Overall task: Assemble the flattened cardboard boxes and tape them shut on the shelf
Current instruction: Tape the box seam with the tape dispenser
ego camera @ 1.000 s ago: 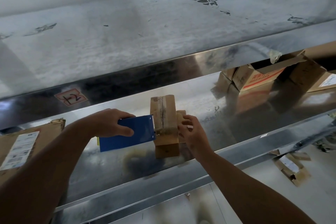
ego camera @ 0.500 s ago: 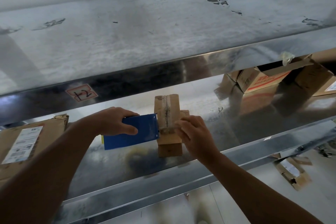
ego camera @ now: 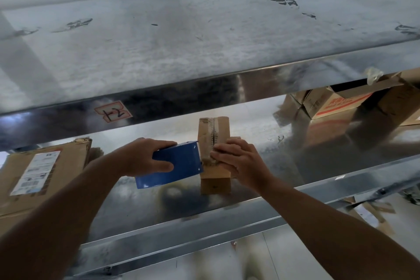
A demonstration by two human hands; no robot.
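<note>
A small brown cardboard box [ego camera: 214, 129] stands on the shiny metal shelf [ego camera: 261, 191], with tape running along its top seam. My left hand [ego camera: 145, 157] grips a blue tape dispenser [ego camera: 175, 166] whose front end meets the box's left side. My right hand [ego camera: 238, 159] lies on the near part of the box top, fingers spread over the tape and the seam. The box's right side is hidden behind that hand.
A large flat box with a white label [ego camera: 38, 170] lies at the shelf's left. Open cartons with red print [ego camera: 336, 102] stand at the back right. An upper shelf [ego camera: 204, 41] overhangs the work area. Cardboard scraps [ego camera: 372, 216] lie on the floor below right.
My right hand has slid from the box's right side onto its top, over the tape. The dispenser in my left hand stays against the box's left side.
</note>
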